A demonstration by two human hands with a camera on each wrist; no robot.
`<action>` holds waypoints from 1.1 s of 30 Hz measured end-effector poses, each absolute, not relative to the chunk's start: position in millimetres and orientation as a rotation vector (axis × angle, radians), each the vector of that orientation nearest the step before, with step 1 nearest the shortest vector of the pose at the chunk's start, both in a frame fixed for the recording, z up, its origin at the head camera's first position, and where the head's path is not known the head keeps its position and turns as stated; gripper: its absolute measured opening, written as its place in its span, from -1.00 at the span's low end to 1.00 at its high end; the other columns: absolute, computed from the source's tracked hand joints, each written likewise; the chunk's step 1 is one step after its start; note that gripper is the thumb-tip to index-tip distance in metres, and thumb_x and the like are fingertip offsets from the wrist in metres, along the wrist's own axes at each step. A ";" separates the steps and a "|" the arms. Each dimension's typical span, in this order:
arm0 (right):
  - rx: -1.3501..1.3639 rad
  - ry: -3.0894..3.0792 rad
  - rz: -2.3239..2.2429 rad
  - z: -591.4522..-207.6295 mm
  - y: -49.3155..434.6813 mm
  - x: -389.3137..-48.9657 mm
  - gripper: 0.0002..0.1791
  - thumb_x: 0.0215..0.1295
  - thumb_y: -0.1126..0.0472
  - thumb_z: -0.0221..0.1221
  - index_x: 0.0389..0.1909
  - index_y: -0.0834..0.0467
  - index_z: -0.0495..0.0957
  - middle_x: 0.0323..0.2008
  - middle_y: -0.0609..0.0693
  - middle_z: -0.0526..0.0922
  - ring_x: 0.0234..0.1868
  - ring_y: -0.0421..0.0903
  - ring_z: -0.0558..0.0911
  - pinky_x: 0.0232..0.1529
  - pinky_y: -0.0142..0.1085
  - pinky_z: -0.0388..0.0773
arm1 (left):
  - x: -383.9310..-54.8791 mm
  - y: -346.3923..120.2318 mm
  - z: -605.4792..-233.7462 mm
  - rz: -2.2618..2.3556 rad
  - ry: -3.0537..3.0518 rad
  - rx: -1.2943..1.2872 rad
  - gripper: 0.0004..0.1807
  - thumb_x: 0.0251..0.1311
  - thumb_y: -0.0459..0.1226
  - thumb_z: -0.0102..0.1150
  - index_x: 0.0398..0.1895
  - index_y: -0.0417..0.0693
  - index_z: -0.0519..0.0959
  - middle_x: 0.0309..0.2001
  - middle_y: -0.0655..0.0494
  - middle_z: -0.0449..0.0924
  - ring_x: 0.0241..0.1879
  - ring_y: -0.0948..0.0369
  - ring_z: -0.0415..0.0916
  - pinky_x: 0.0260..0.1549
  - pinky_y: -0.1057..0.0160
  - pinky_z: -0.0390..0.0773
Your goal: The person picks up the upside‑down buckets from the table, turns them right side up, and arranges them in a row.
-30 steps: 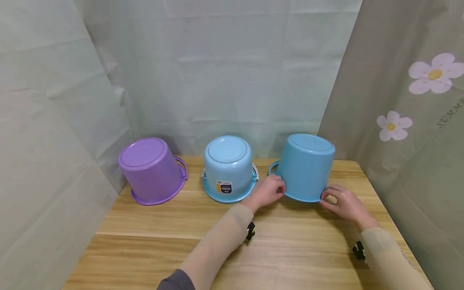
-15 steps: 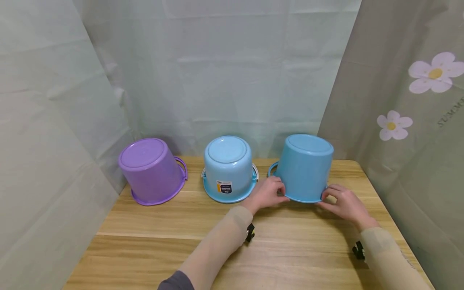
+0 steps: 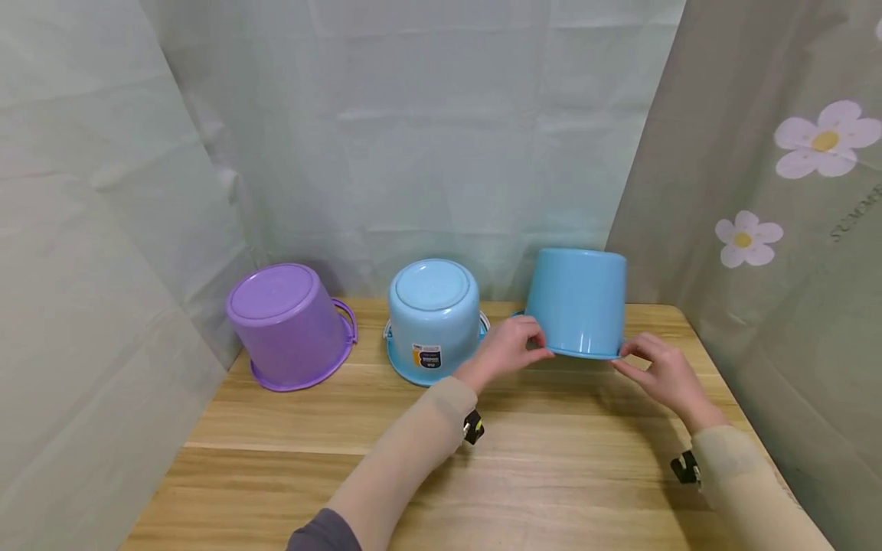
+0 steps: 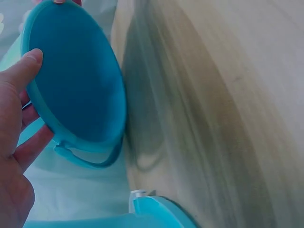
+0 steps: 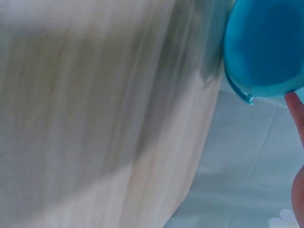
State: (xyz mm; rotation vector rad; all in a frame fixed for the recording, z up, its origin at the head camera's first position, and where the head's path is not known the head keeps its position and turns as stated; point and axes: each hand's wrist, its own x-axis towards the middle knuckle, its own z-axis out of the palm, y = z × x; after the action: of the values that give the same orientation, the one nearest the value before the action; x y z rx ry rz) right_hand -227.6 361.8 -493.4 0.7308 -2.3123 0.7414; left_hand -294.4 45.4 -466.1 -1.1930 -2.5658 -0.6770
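Observation:
Upside down at the back right is a blue bucket [image 3: 577,302], its near rim lifted off the table and its base tipped toward the curtain. My left hand [image 3: 506,348] pinches the left side of that rim. In the left wrist view the thumb [image 4: 31,64] lies on the inner rim and the other fingers are outside. The rim's right side is pinched by my right hand [image 3: 661,371]; only part of this hand shows in the right wrist view. The bucket's handle [image 4: 90,161] hangs at its side. Beside my left hand stands an upturned light blue bucket [image 3: 432,306] with a label.
An upturned purple bucket [image 3: 276,329] stands at the back left, its handle out to the right. All three buckets are on a wooden table [image 3: 289,459]. Pale curtains [image 3: 441,138] hang behind the table and along both sides.
The near rim of the right-hand blue bucket has risen from the table, and the bucket has tipped backward. Both hands have moved up with the rim. The other two buckets stay put.

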 end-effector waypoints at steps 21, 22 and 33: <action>0.609 -2.295 0.782 -466.8 351.7 -228.5 -0.58 -0.08 0.70 0.51 -0.31 0.25 0.60 -0.32 0.02 0.65 -0.20 -0.41 0.57 -0.07 -0.69 0.54 | -296.4 45.6 -435.0 -0.713 -2.503 -1.202 -0.84 0.35 -0.15 0.50 -0.27 0.00 0.72 -0.27 0.22 0.68 -0.26 0.34 0.58 -0.21 0.52 0.54; 0.607 -2.293 0.784 -464.2 351.6 -228.2 -0.59 -0.08 0.69 0.50 -0.31 0.26 0.61 -0.32 0.03 0.66 -0.20 -0.42 0.57 -0.08 -0.70 0.54 | -296.0 45.8 -433.1 -0.734 -2.508 -1.196 -0.85 0.35 -0.15 0.50 -0.27 0.01 0.72 -0.27 0.22 0.67 -0.26 0.35 0.58 -0.21 0.52 0.54; 0.613 -2.291 0.824 -418.3 351.9 -220.4 -0.62 -0.02 0.68 0.48 -0.26 0.27 0.63 -0.29 0.02 0.65 -0.25 -0.49 0.55 -0.20 -0.71 0.55 | -290.1 46.8 -405.6 -0.985 -2.495 -1.120 -0.84 0.32 -0.16 0.52 -0.29 0.01 0.72 -0.30 0.24 0.66 -0.30 0.37 0.55 -0.27 0.55 0.51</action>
State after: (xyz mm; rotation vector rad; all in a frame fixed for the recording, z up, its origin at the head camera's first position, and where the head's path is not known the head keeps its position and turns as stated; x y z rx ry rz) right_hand -220.4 351.9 -418.3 0.6126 -2.2907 0.8239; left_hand -290.1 46.8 -405.6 -1.1200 -2.4955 -0.9848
